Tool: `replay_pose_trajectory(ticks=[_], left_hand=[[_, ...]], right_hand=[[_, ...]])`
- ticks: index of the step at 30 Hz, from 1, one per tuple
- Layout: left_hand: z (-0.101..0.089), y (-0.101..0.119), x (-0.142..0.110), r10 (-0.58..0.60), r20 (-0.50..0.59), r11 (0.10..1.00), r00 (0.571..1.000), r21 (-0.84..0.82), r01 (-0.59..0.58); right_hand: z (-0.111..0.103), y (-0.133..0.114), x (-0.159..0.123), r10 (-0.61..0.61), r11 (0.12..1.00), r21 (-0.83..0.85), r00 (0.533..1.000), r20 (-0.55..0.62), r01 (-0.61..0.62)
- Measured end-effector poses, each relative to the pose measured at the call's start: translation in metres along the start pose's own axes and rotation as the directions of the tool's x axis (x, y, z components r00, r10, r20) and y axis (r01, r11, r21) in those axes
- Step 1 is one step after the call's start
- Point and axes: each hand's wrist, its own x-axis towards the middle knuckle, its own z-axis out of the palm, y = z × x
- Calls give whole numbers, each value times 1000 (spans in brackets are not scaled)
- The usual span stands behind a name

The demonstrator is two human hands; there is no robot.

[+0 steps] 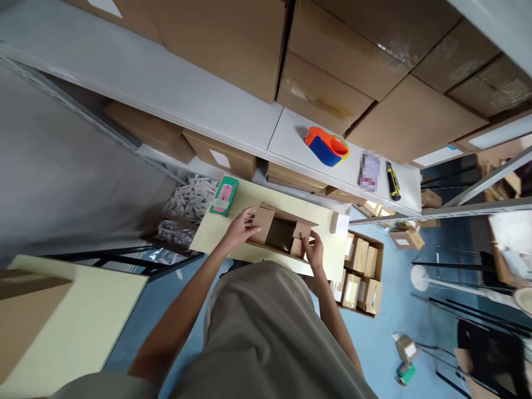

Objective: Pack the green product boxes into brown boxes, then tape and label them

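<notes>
A small brown cardboard box (282, 235) with its top open lies on the pale yellow table (210, 235) in front of me. My left hand (241, 228) grips its left end, thumb and fingers on the upright flap there. At the right end, my right hand (313, 250) has its fingers closed on the small flaps. The box's inside looks dark, and I see nothing in it. Left of the box, a green package with a pink front (224, 195) lies near the table's back edge. A small white box (339, 223) sits at the table's right end.
Above the table, a grey shelf (233, 119) holds large cartons, an orange and blue tape dispenser (326, 147), a blurred purple item (369, 172) and a yellow-black utility knife (393, 181). A carton of small boxes (361, 271) stands at right. White pieces (193, 197) fill a container at left.
</notes>
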Motion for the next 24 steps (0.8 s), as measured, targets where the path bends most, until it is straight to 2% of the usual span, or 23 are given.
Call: replay_pose_trajectory(ticks=[1,3,6,9,13,17,19,21,24], left_hand=[[-1,-2,-3,29,21,990,999,139,-31],[-2,-2,-10,57,88,914,995,397,-87],[0,5,-21,69,176,795,982,585,-161],[5,19,-33,46,241,759,969,622,-191],[12,38,-48,-17,338,779,941,594,-199],[12,46,-57,-129,395,784,910,603,-150],[10,42,-58,-133,382,754,914,638,-157],[8,34,-57,-87,332,706,939,686,-177],[8,20,-52,3,264,641,964,740,-205]], right_hand=[[-1,4,4,-18,1000,-22,1000,-6,18],[-3,11,12,-77,995,-72,997,-10,76],[-7,20,18,-194,974,-117,981,27,196],[-9,29,20,-263,953,-139,963,54,269],[-14,36,18,-326,916,-220,942,73,334],[-24,31,17,-359,879,-251,909,210,405],[-32,26,18,-377,872,-205,877,297,444],[-40,22,19,-385,878,-131,841,380,460],[-51,20,16,-348,912,-33,814,466,409]])
